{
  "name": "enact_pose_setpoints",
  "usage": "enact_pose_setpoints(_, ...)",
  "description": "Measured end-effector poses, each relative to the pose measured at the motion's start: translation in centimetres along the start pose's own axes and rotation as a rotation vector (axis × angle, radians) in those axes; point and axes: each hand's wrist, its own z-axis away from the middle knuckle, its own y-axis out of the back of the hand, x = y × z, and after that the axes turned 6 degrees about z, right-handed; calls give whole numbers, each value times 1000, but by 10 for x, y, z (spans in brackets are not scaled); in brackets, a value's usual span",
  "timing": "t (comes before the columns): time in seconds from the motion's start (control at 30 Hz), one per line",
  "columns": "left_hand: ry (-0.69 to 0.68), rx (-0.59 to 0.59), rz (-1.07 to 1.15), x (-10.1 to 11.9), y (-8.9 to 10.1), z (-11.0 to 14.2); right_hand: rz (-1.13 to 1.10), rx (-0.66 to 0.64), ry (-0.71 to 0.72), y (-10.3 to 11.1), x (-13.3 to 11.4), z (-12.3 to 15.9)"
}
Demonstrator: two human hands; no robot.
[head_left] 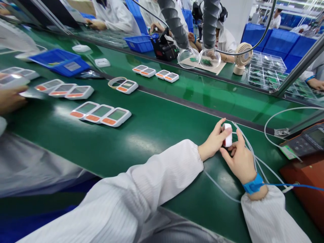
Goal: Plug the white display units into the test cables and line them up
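My left hand (214, 141) grips a small white device with a display and orange panel, like several on the bench; this handheld meter (228, 135) is turned edge-on, so its screen is hidden. Close by on the right is my right hand (240, 158), thumb and index finger spread, the other fingers curled near the meter's lower edge. Whether those fingers touch it I cannot tell. A white cable (249, 145) passes behind my right hand. A blue wrist strap (253, 184) circles my right wrist.
Three similar meters (101, 114) lie on the green bench (152, 152), with more further back. A blue tray (59, 62), a roll of tape (116, 82), a small fan (243, 57) and an orange-edged instrument (308, 140) stand around. A co-worker's hand (11, 99) is at left.
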Motion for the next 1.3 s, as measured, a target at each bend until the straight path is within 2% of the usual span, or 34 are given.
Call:
enact_pose_setpoints(0.1,4,-94,-135,2,2,2,30,-70,-128,-6,8,4)
enact_pose_setpoints(0.27,-72,-272,-377,5,8,4,-81,26,-276,-7,12,3)
enact_pose_setpoints(0.37,61,-439,-364,6,9,5,-159,69,-385,-4,13,1)
enact_pose_setpoints(0.43,152,-503,-287,7,7,4,-219,55,-434,-3,14,0)
enact_pose_setpoints(0.53,174,-510,-210,10,5,4,-274,43,-459,-3,14,-1)
enact_pose_setpoints(0.63,171,-515,-194,12,5,4,-292,62,-432,-2,12,-1)
enact_pose_setpoints(0.8,241,-513,-190,10,6,2,-292,45,-389,-2,15,-1)
enact_pose_setpoints(1.3,246,-494,-164,6,7,1,-262,56,-366,-3,18,-2)
